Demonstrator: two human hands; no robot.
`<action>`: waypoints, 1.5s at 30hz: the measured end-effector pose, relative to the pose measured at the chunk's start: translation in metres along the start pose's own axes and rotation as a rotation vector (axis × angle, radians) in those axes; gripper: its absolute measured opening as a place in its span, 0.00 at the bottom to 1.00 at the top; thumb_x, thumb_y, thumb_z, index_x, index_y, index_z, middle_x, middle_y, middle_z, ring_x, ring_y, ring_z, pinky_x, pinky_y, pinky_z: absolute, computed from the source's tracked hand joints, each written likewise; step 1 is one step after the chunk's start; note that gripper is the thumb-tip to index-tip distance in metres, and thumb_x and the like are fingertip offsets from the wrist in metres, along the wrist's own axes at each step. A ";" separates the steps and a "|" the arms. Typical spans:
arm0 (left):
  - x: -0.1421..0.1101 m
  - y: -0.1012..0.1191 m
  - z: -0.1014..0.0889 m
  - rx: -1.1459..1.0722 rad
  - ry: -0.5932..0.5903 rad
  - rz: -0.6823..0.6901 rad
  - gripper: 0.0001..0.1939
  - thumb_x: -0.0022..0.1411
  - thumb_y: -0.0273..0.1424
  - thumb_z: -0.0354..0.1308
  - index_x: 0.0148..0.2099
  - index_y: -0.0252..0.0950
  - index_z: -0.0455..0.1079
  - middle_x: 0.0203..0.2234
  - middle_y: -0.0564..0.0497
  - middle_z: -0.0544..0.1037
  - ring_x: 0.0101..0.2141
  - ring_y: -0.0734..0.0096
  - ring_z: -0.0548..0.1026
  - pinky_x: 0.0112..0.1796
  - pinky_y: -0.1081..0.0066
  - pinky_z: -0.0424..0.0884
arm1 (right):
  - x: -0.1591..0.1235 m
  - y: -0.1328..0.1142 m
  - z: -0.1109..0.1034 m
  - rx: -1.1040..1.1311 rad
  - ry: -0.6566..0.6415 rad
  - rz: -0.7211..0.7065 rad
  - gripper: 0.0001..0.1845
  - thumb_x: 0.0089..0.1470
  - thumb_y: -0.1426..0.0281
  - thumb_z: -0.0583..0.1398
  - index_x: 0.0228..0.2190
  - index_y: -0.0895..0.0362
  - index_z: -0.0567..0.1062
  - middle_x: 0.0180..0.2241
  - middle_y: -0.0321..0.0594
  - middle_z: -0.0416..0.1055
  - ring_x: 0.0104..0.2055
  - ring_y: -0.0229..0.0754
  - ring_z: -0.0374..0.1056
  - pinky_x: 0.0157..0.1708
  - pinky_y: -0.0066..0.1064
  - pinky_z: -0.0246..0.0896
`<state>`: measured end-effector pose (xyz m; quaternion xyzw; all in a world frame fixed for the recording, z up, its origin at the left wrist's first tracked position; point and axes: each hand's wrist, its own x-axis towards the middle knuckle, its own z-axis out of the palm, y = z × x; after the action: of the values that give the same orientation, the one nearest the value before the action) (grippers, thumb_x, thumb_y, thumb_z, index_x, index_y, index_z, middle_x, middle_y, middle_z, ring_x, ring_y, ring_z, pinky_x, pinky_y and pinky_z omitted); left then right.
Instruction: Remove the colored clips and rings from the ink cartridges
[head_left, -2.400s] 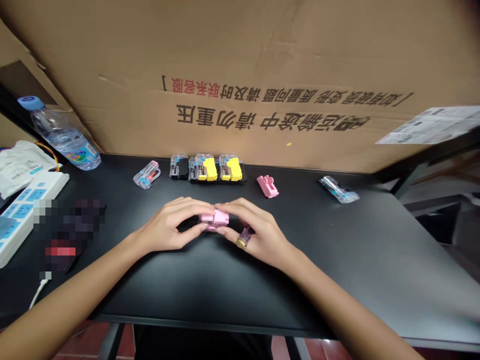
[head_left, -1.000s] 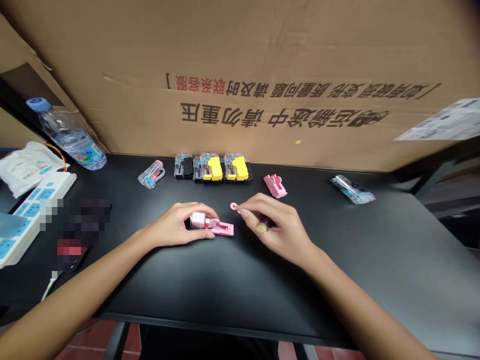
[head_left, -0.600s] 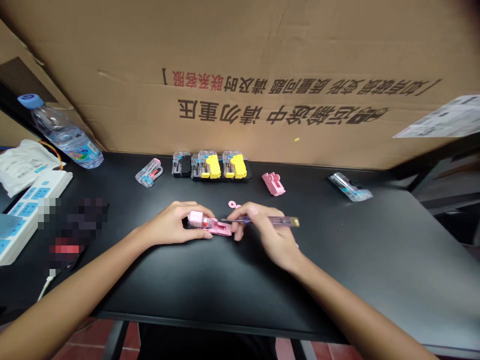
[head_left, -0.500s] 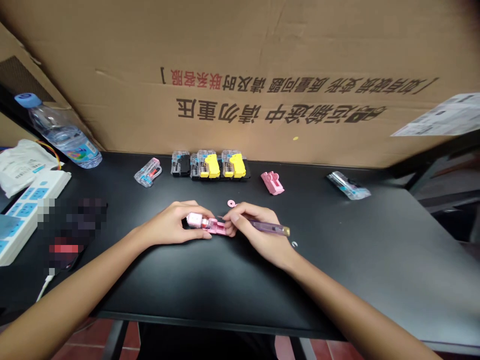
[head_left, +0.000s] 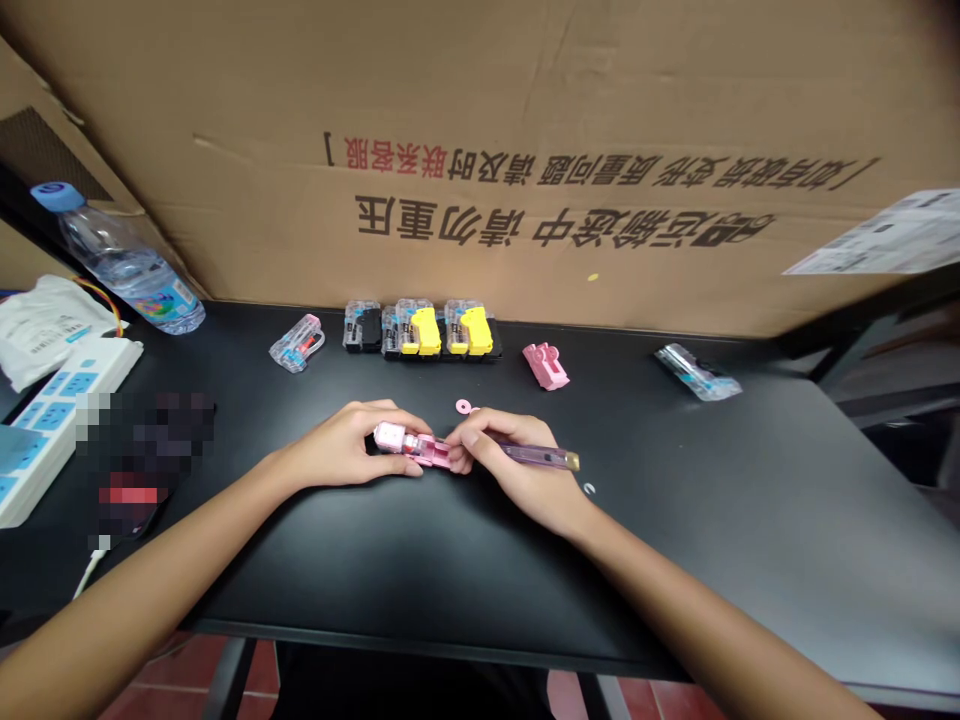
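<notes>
My left hand [head_left: 360,447] is closed around a small pink and clear plastic device [head_left: 427,450], its thumb along the near side and its fingers at the far side. The device lies lengthwise just over the table, with an open pink hollow at its right end. Held like a pen in my right hand [head_left: 517,460] is a slim tool with a see-through purple handle [head_left: 536,456], probably a screwdriver. Its working end points left at the device's hollow, and my fingertips partly hide it. A small pink ring [head_left: 463,407] lies just beyond my right fingers.
Along the back stand several clear packs with black and yellow parts [head_left: 425,332]. A pink shell [head_left: 546,366], a clear pink-edged piece [head_left: 298,343] and a clear piece [head_left: 697,372] lie apart. Leftward are a water bottle [head_left: 142,275], a power strip [head_left: 67,420] and a cardboard box [head_left: 525,90] behind.
The tool's thin tip, seen above the pink hollow before, is now harder to make out beside my right fingertips. Both hands keep nearly the same place and grip.
</notes>
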<state>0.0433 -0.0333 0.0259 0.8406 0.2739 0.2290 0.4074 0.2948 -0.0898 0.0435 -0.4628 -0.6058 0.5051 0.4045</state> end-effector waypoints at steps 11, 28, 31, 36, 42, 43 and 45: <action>-0.001 -0.004 0.002 -0.016 0.019 0.047 0.21 0.65 0.38 0.73 0.58 0.42 0.81 0.45 0.47 0.86 0.43 0.64 0.82 0.48 0.65 0.78 | 0.002 -0.001 0.002 -0.011 0.010 0.016 0.27 0.66 0.46 0.63 0.29 0.55 0.85 0.27 0.42 0.83 0.28 0.43 0.78 0.35 0.36 0.78; -0.002 -0.007 0.003 0.008 0.032 0.072 0.27 0.65 0.40 0.74 0.64 0.41 0.78 0.43 0.45 0.85 0.41 0.64 0.82 0.46 0.66 0.78 | 0.004 -0.005 -0.004 -0.024 0.125 0.030 0.22 0.65 0.49 0.65 0.34 0.56 0.83 0.25 0.38 0.79 0.24 0.40 0.73 0.27 0.34 0.71; -0.001 -0.005 0.002 0.006 0.018 0.069 0.23 0.66 0.39 0.73 0.61 0.41 0.80 0.45 0.45 0.86 0.43 0.63 0.82 0.47 0.64 0.78 | 0.006 -0.009 -0.021 -0.143 0.286 -0.056 0.17 0.62 0.54 0.69 0.32 0.54 0.78 0.23 0.33 0.74 0.22 0.37 0.66 0.24 0.31 0.63; -0.001 -0.003 0.001 0.006 0.011 0.054 0.20 0.66 0.38 0.73 0.58 0.42 0.82 0.46 0.46 0.87 0.43 0.63 0.83 0.47 0.64 0.78 | 0.011 -0.013 -0.049 -0.275 0.398 -0.117 0.20 0.63 0.54 0.68 0.25 0.53 0.79 0.22 0.35 0.71 0.25 0.40 0.66 0.31 0.36 0.64; -0.002 0.000 0.000 0.018 -0.011 0.032 0.19 0.67 0.39 0.71 0.58 0.42 0.81 0.47 0.48 0.87 0.44 0.64 0.82 0.47 0.66 0.77 | 0.012 -0.008 -0.046 -0.255 0.228 -0.069 0.33 0.67 0.44 0.60 0.21 0.53 0.79 0.18 0.37 0.67 0.22 0.40 0.62 0.28 0.37 0.62; -0.002 0.000 0.000 0.022 -0.015 0.026 0.19 0.67 0.39 0.71 0.58 0.42 0.81 0.47 0.48 0.86 0.44 0.65 0.82 0.47 0.66 0.77 | 0.011 -0.008 -0.043 -0.226 0.198 -0.061 0.32 0.67 0.44 0.60 0.23 0.54 0.81 0.19 0.37 0.68 0.21 0.39 0.61 0.26 0.36 0.61; -0.001 0.001 0.000 0.030 -0.016 0.013 0.19 0.67 0.39 0.71 0.58 0.42 0.81 0.46 0.48 0.86 0.43 0.65 0.83 0.48 0.67 0.76 | 0.007 -0.011 -0.037 -0.178 0.135 -0.067 0.29 0.68 0.46 0.61 0.28 0.55 0.83 0.22 0.36 0.70 0.21 0.37 0.61 0.24 0.34 0.59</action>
<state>0.0425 -0.0346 0.0270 0.8503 0.2685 0.2209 0.3951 0.3266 -0.0746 0.0601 -0.5092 -0.6349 0.4032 0.4183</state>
